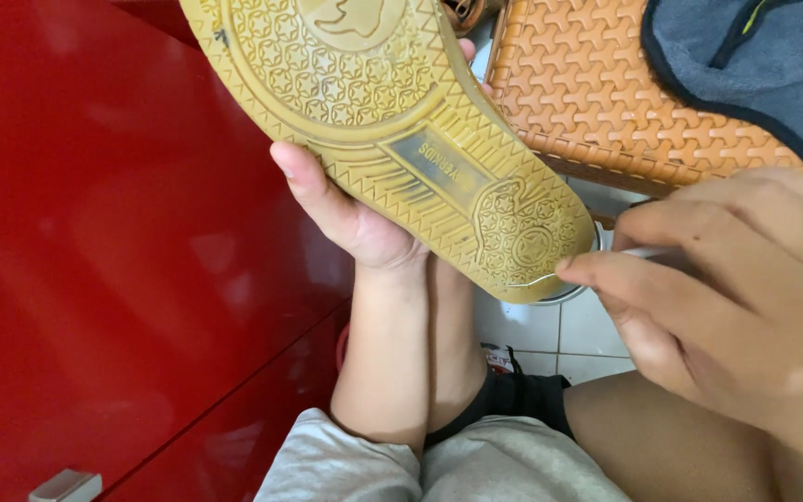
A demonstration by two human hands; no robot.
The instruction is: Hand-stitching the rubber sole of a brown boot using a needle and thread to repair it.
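Observation:
My left hand (350, 209) holds a shoe with its tan rubber sole (392, 121) turned up toward me; the thumb lies along the sole's near edge. My right hand (727, 297), with a gold ring on one finger, pinches a thin white tool (648, 252) whose tip touches the heel edge of the sole. A fine pale thread or wire (527, 282) curves along that heel rim.
A glossy red cabinet (113, 260) with a metal handle (65, 485) fills the left. An orange woven-pattern bag (597, 93) lies at the upper right, a grey cloth item (764, 65) on it. White floor tiles (559, 335) show below the shoe. My knees are at the bottom.

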